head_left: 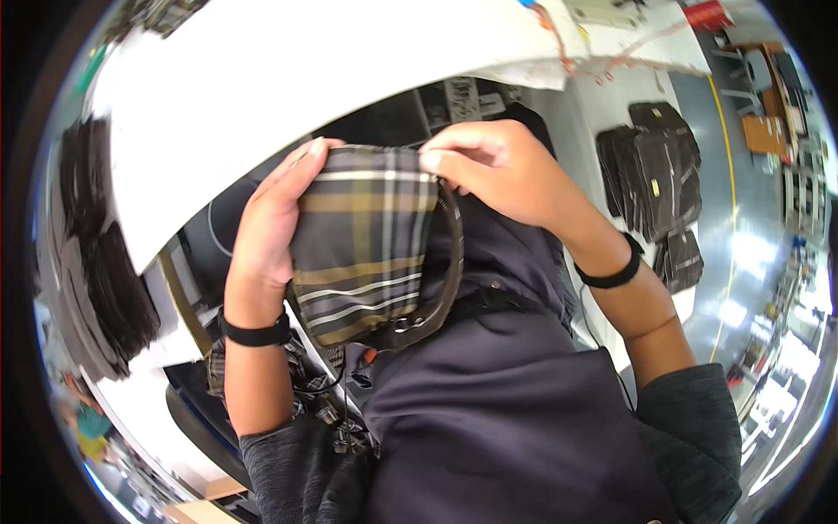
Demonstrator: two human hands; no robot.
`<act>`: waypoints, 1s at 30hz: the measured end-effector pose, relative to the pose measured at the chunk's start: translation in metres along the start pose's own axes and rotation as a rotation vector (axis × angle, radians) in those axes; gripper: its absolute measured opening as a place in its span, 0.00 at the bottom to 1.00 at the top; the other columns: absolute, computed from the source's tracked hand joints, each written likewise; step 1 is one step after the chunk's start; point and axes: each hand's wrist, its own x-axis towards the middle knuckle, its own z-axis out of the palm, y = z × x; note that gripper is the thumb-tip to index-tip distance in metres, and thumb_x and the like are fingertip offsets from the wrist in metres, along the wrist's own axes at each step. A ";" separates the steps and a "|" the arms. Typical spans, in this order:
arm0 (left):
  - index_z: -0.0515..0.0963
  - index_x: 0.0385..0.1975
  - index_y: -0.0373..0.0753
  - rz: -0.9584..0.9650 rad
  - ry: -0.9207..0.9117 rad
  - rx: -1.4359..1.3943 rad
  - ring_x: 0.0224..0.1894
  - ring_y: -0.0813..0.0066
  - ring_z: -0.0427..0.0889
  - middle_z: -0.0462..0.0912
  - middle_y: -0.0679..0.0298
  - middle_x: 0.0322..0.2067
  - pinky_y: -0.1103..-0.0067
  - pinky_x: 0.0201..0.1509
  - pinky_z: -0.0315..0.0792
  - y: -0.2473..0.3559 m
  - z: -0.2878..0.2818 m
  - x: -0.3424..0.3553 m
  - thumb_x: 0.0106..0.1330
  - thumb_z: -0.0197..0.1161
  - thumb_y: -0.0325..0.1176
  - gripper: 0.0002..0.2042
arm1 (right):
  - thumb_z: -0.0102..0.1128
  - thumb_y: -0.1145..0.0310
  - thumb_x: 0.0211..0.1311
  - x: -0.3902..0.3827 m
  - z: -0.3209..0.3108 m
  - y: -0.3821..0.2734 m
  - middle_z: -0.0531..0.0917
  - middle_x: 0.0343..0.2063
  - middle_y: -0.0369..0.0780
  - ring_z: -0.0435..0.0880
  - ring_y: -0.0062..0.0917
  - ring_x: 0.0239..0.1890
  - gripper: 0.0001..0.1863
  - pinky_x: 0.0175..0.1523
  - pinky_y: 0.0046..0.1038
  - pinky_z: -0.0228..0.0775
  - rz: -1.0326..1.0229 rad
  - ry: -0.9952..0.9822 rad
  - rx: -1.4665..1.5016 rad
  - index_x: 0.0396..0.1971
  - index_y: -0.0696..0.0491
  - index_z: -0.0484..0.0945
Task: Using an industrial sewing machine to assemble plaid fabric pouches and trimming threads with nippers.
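In front of my lap I hold up a sewn plaid fabric piece (362, 231) in dark grey, olive and white. A dark curved band (456, 253) runs down its right side, with small metal-looking hardware (404, 326) near the bottom. My left hand (278, 210) is closed round its left edge, thumb on the front and the other fingers mostly hidden behind. At the top right corner, my right hand (489, 166) pinches the cloth between thumb and fingers. I cannot tell the finished article's kind.
A white table (288, 70) curves in front of me. Dark fabric pieces are stacked at the left (122, 293) and at the right (655, 170). More plaid cloth (327, 410) hangs below my left forearm. An orange cord (567, 61) lies on the far edge.
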 end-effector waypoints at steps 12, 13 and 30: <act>0.83 0.47 0.37 -0.226 -0.136 -0.414 0.40 0.70 0.88 0.89 0.59 0.42 0.73 0.46 0.84 -0.023 -0.005 0.012 0.79 0.60 0.41 0.14 | 0.63 0.69 0.54 -0.001 0.092 -0.005 0.77 0.32 0.37 0.79 0.30 0.34 0.11 0.42 0.34 0.75 -0.924 -0.041 -0.848 0.37 0.56 0.81; 0.83 0.47 0.37 -0.214 -0.134 -0.414 0.40 0.70 0.88 0.89 0.59 0.42 0.73 0.46 0.84 -0.024 -0.003 0.013 0.79 0.60 0.41 0.14 | 0.62 0.69 0.53 0.000 0.093 -0.004 0.77 0.31 0.37 0.79 0.29 0.34 0.11 0.42 0.33 0.74 -0.949 -0.063 -0.919 0.35 0.56 0.80; 0.80 0.50 0.31 -0.206 -0.120 -0.611 0.44 0.65 0.89 0.88 0.54 0.45 0.71 0.51 0.84 -0.024 -0.009 0.010 0.80 0.56 0.43 0.18 | 0.63 0.69 0.65 -0.027 0.072 -0.007 0.79 0.33 0.43 0.82 0.41 0.30 0.08 0.35 0.38 0.78 -0.594 -0.329 -0.308 0.37 0.58 0.78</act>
